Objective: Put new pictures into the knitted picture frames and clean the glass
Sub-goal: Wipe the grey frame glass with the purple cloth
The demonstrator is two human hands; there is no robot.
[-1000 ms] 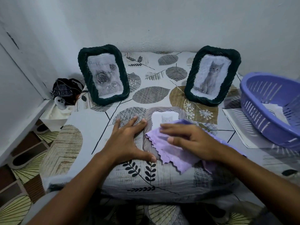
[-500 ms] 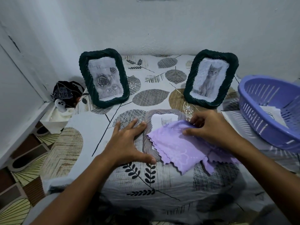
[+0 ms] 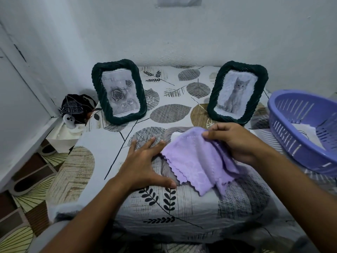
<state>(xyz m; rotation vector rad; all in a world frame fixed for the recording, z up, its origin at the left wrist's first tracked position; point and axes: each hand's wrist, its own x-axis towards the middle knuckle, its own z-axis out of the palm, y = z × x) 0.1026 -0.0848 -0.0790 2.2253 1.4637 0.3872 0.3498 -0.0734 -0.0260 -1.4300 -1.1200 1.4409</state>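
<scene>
Wiping the flat frame's glass, cloth lifted mid-stroke.

My left hand (image 3: 144, 167), fingers spread, pins the light frame (image 3: 168, 133) on the bed; my right hand (image 3: 235, 141) pinches the purple cloth (image 3: 195, 161), which I judge needs lowering onto the glass next.

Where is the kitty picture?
In the head view, the cat picture stands in its dark green frame at the back right of the table, beside the purple basket.

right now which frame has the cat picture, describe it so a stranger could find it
On the leaf-patterned cloth by the back wall, two dark green knitted frames stand upright. The cat frame is the right one, just left of the purple basket; the other frame shows roses instead.
</scene>
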